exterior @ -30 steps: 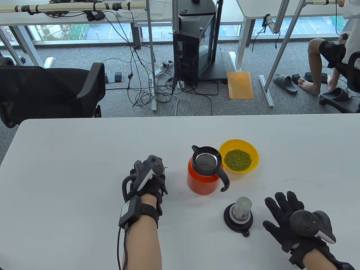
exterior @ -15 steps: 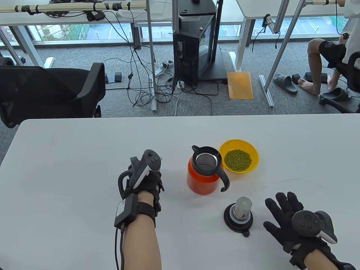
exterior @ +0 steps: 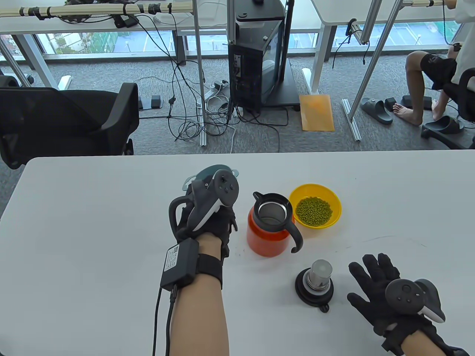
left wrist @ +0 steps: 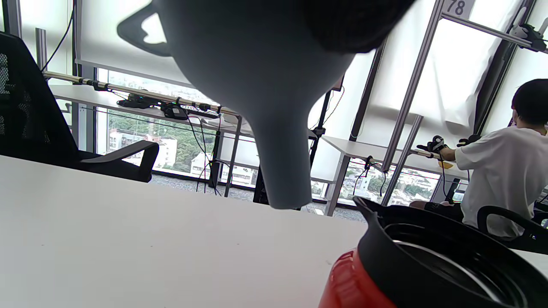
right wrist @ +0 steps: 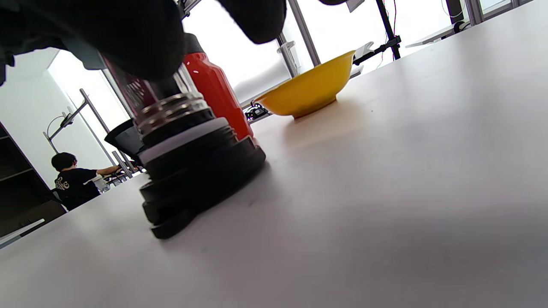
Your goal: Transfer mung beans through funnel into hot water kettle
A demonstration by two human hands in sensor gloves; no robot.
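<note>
An orange kettle (exterior: 268,234) with a black rim and handle stands open at the table's middle; it also shows in the left wrist view (left wrist: 411,265) and the right wrist view (right wrist: 216,96). A yellow bowl (exterior: 331,193) of green mung beans (exterior: 313,210) sits just right of it. My left hand (exterior: 207,211) holds a grey-blue funnel (exterior: 208,172) in the air, left of the kettle; its spout (left wrist: 282,167) hangs above the table beside the kettle's mouth. My right hand (exterior: 374,282) rests flat and spread on the table, empty.
The kettle's lid (exterior: 315,285) stands upside down on the table between the kettle and my right hand; it also shows close in the right wrist view (right wrist: 192,167). The white table (exterior: 92,222) ends at its far edge beyond the bowl. A black chair (exterior: 66,118) stands behind.
My left hand has lifted off the table with the funnel and moved up and right toward the kettle. The right hand, kettle, bowl and lid have not moved.
</note>
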